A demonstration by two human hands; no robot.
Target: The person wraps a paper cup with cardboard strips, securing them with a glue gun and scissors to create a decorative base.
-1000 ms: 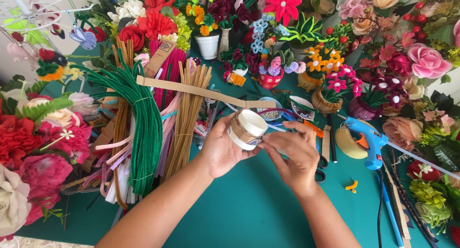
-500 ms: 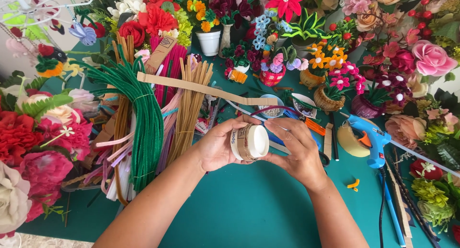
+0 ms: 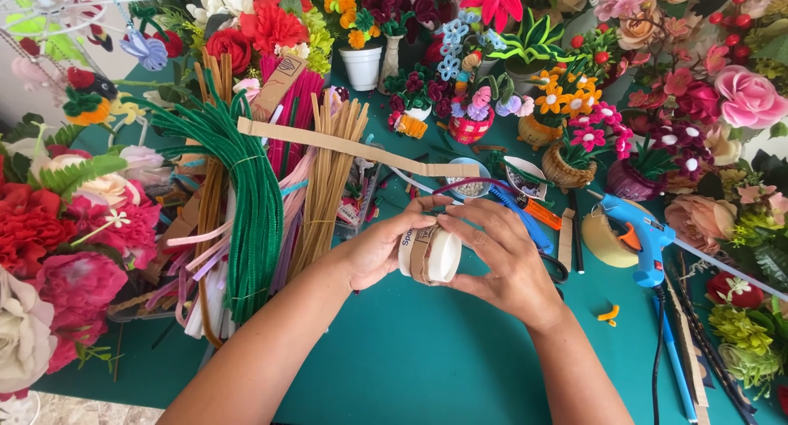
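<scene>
I see one small white container (image 3: 431, 255), a brown cardboard strip (image 3: 353, 148) wound round it, held above the green surface (image 3: 427, 351). My left hand (image 3: 379, 249) and right hand (image 3: 501, 257) both close their fingers on it, hiding its far side. One blue glue gun (image 3: 644, 236) lies to the right.

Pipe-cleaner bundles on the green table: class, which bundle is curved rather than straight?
The dark green bundle. It arches in a bend from upper left down to the table, while the tan bundle and the pink-red bundle beside it lie straight.

White cup (image 3: 435, 257), brown strip (image 3: 353, 148); green stems (image 3: 250, 203); teal table (image 3: 394, 359)
</scene>
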